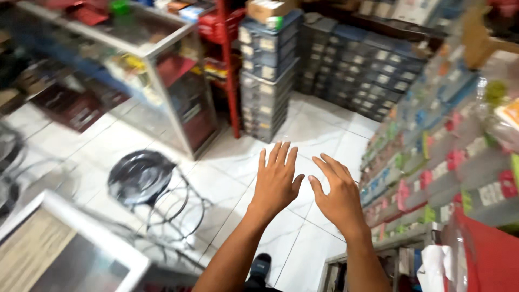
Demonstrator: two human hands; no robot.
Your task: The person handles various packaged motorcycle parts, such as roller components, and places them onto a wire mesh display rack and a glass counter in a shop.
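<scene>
Looks like a small parts or hardware shop. Ahead of the hands [308,186], grey boxes [267,70] are stacked in tall columns, and more are piled along the back wall [367,70]. Off to their right, shelves [432,157] are packed with small boxed goods in rows. To their left, a glass display counter [135,65] is filled with stock, and a black round stool [141,176] is parked on the white tiled floor [319,130].

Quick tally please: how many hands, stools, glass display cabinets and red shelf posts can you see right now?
Bare hands, both open and empty: 2, the left hand and the right hand
Round black metal-framed stool: 1
Glass display cabinet with metal frame: 1
Red upright metal shelf post: 1
Total: 5
</scene>
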